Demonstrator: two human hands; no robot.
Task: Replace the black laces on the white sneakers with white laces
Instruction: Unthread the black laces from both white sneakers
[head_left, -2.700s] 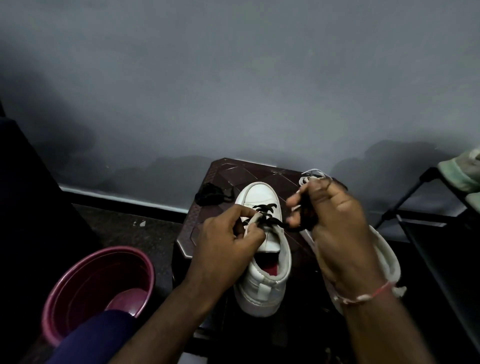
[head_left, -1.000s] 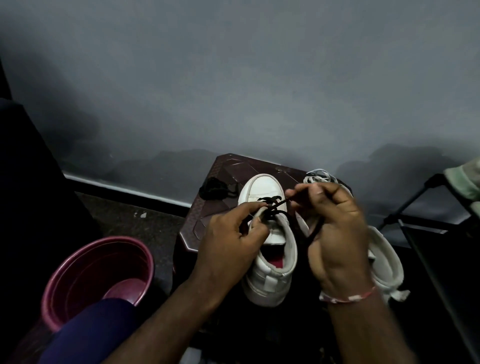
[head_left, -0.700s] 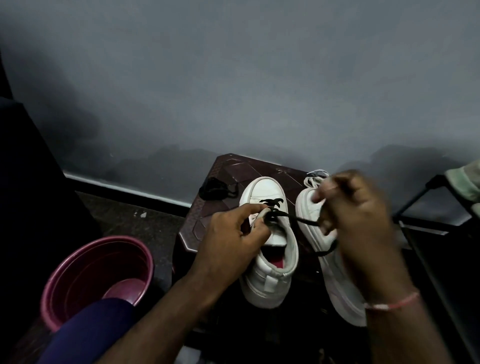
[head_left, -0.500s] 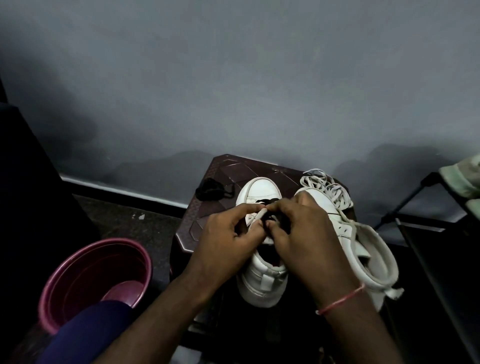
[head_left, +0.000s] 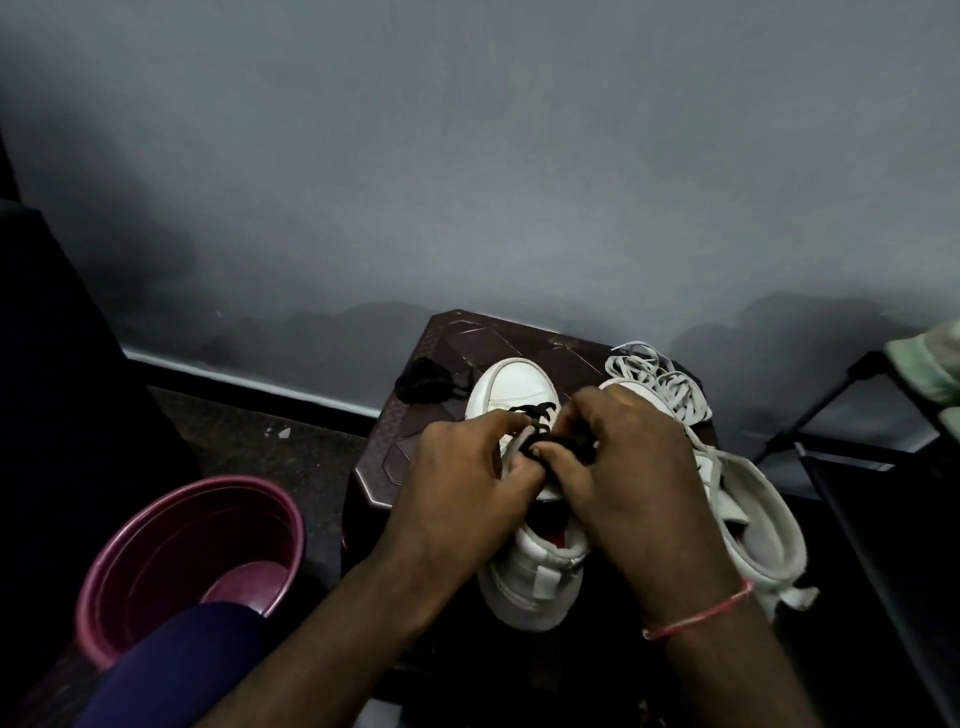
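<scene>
A maroon tub (head_left: 192, 545) stands left of the dark worktop (head_left: 467, 338), where a loose black lace (head_left: 423, 387) lies beside the toe of a white sneaker (head_left: 511, 384). The left hand (head_left: 462, 499) grips that sneaker's eyelet edge with curled fingers; the right hand (head_left: 639, 478) seems to pinch its threaded black lace (head_left: 535, 410). Further right, white laces (head_left: 660, 384) lie heaped against the second sneaker (head_left: 763, 514).

Grey wall (head_left: 467, 156), dark floor (head_left: 244, 441)

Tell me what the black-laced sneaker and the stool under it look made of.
Sneaker: smooth white leather or faux leather, judging by the soft sheen on its toe. Stool: likely moulded plastic, dark brown and glossy, with pressed geometric panels.
</scene>
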